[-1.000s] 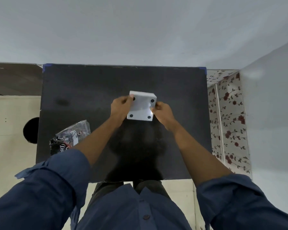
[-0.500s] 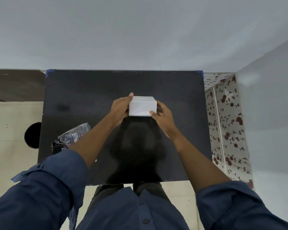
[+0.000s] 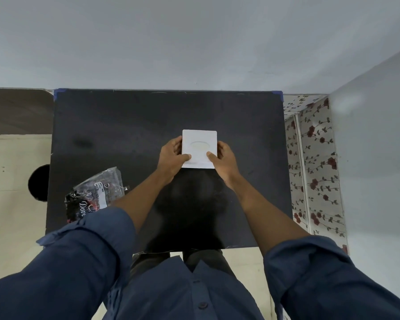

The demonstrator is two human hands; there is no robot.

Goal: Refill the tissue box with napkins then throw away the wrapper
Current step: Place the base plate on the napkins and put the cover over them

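Note:
A white square tissue box [image 3: 199, 139] is at the middle of the black table [image 3: 125, 125], its top face with an oval opening turned up toward me. My left hand [image 3: 172, 158] grips its left side, thumb on the top face. My right hand [image 3: 224, 159] grips the right side, thumb also on top. A crumpled clear and black plastic wrapper [image 3: 95, 192] with white lettering lies at the table's front left, apart from both hands. No napkin sticks out of the opening.
A light grey wall runs behind the table and along the right. A floral-patterned panel [image 3: 314, 167] stands right of the table. A dark round object [image 3: 38, 183] sits on the pale floor at the left edge.
The box has been turned over: its underside with black feet faced me, then a side, and now the top with the oval opening is up. Both hands stayed on it.

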